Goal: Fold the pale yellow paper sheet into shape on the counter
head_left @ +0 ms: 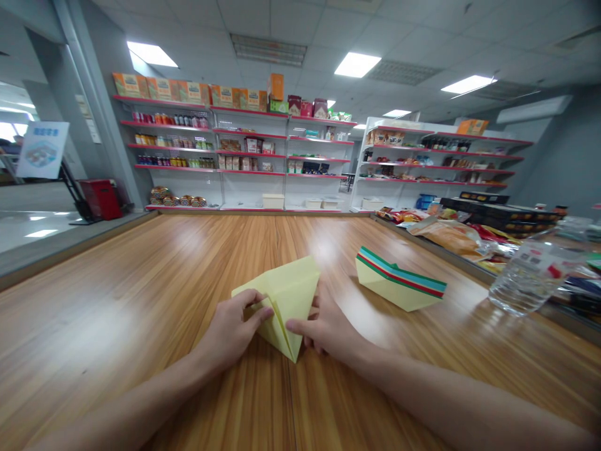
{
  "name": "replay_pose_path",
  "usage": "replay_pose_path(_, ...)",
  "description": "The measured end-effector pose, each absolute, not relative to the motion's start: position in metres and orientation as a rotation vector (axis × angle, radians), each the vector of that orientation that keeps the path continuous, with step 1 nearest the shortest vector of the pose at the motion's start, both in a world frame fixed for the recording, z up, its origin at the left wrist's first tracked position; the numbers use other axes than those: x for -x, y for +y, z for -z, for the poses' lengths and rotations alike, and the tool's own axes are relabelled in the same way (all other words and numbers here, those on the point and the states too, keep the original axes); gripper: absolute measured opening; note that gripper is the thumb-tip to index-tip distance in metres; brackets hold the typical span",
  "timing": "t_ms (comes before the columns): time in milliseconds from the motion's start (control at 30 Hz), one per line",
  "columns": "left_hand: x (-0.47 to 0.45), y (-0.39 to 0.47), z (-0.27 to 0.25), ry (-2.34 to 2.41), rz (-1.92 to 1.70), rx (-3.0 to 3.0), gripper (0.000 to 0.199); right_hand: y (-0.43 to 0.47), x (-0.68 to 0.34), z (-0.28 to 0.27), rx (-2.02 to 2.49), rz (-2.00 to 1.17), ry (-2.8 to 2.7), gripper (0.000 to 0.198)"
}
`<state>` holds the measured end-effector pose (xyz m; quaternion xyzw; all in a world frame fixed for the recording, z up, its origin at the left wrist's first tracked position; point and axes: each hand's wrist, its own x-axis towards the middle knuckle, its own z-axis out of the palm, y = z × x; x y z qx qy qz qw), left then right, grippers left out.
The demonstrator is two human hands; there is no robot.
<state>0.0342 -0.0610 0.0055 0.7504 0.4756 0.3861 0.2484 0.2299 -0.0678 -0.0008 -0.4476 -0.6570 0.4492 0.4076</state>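
A folded sheet of pale yellow paper [293,285] is held between my two hands just above the wooden table, its layers parted along a slit that runs down to the lower point. My left hand [239,316] pinches the left edge, thumb on the near face. On the right side, my right hand [323,322] grips the paper with its thumb in front and the other fingers partly hidden behind. To the right stands a folded paper boat [401,282], pale yellow with green, blue, white and red stripes along its top edge. Neither hand touches it.
A clear plastic bottle [526,275] stands at the table's right side. Beyond that edge lie snack packets [451,235] and black boxes [498,213]. Stocked shelves [248,134] line the back. At far left are a sign [43,150] and a red box [101,199].
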Motion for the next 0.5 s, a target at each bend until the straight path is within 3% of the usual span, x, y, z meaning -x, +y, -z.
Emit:
replay_pose_path(100, -0.032, -0.062, -0.007, 1.273, -0.946, -2.124, 0.025, -0.073, -0.23, -0.003, 1.226, -0.634, -1.768, 0.089)
replay_pose_path(167, -0.032, -0.063, -0.008, 1.234, -0.855, -2.183, 0.024, -0.076, -0.231, -0.006, 1.3, -0.329, -1.914, 0.094)
replay_pose_path(333, -0.034, -0.069, -0.009, 1.195, -0.723, -2.283, 0.021, -0.083, -0.232, -0.011, 1.196, -0.237, -2.377, 0.034)
replay_pose_path(500, -0.036, -0.072, -0.01, 1.289, -0.676, -2.316, 0.015, -0.085, -0.228, -0.007, 1.225, -0.25, -2.341, 0.024)
